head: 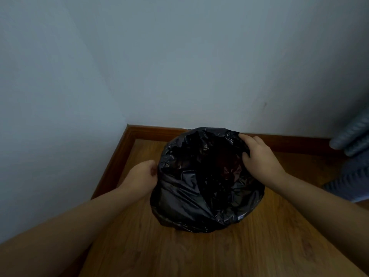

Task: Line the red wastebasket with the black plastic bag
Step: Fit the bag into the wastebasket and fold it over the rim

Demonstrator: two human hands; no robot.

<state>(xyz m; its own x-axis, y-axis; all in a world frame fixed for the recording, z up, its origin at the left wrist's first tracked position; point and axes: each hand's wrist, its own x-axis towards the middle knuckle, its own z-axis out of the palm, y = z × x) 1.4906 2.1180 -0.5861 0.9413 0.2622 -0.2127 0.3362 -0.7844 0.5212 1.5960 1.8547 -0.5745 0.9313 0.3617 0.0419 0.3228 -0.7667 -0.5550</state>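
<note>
The black plastic bag [199, 188] is spread over the wastebasket and folds down over its rim all round, hiding the basket's outside. A faint red patch of the wastebasket [231, 170] shows through the plastic deep inside. My left hand [142, 175] grips the bag's folded edge at the left side of the rim. My right hand [257, 154] rests on the far right rim, thumb inside and fingers outside, pinching the bag there.
The basket stands on a wooden floor [199, 252] in a corner, close to the pale wall [179, 66] and wooden skirting board [155, 132]. Grey-blue fabric [351, 156] lies at the right edge.
</note>
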